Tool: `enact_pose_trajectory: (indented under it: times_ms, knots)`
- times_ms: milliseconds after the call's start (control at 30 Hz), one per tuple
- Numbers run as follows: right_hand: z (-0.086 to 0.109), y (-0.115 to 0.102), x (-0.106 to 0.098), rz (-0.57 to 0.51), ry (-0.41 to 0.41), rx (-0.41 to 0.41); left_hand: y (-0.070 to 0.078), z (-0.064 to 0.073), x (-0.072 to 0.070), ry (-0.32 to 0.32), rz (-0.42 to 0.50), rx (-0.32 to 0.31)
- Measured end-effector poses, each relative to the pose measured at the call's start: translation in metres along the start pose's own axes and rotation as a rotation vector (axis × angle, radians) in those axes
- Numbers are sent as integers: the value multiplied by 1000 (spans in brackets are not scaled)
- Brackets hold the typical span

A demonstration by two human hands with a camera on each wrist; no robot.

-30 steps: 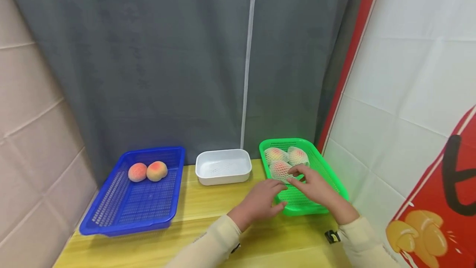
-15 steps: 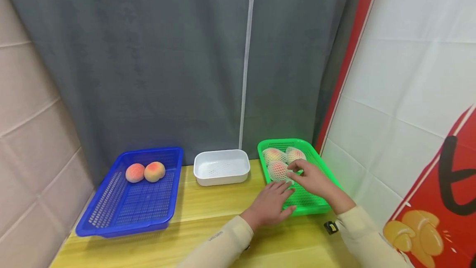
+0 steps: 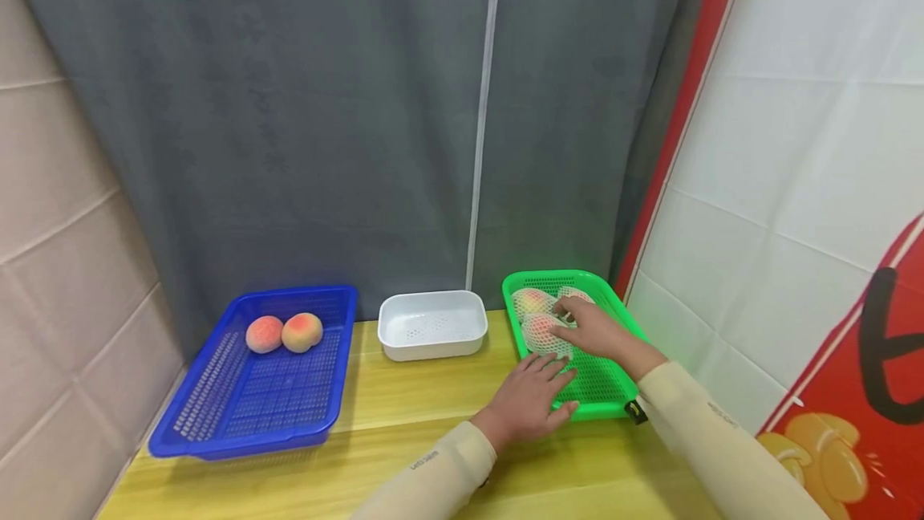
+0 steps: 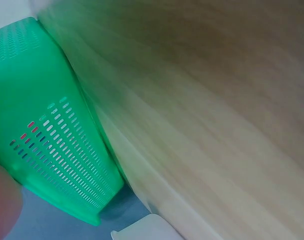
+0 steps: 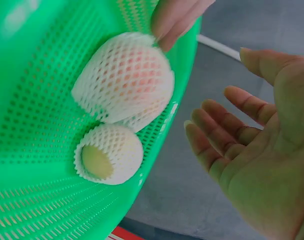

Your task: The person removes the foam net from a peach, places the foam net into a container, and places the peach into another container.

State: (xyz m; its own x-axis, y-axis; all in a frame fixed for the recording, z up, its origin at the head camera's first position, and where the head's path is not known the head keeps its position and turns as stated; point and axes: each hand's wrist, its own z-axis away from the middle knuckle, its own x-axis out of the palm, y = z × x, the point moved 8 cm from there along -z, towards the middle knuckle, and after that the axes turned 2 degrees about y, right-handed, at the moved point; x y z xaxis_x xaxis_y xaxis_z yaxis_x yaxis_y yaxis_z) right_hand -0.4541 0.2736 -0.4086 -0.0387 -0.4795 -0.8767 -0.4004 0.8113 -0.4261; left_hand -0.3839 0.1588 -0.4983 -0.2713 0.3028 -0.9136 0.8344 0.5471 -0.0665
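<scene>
Three peaches in white foam nets lie in the green basket [image 3: 588, 379] at the right. My right hand [image 3: 595, 329] hovers over them, its fingers loosely bent around nothing. In the right wrist view its palm [image 5: 262, 145] faces the basket, apart from a netted peach [image 5: 129, 77] and a smaller-looking netted peach [image 5: 109, 155]. My left hand [image 3: 525, 398] reaches over the basket's near left rim with fingers spread. Its fingertips are right at the nearest netted peach [image 3: 543, 332]. The far right netted peach [image 3: 577, 294] is partly hidden behind the right hand.
A blue basket [image 3: 277, 424] at the left holds two bare peaches [image 3: 301, 332]. Between the baskets stands a white tray [image 3: 433, 348]. Behind the wooden table [image 3: 390, 416] hangs a grey curtain [image 3: 346, 143]; a white wall [image 3: 751, 183] closes the right side.
My left hand has moved right, to the basket's rim, and its fingers have spread. The right hand has shifted slightly farther back over the netted peaches.
</scene>
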Motion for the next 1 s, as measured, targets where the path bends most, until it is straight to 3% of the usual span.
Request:
enact_pose_trajectory:
  times_ms: [267,667,1000]
  knots:
    - [-31,13,16,82,-99,-34,1,-1,5,-6,-9,0]
    - [-51,26,51,221,-333,7,0,-2,7,-12,30,-10]
    - [-63,39,76,225,-406,73,-2,-3,9,-25,34,-14]
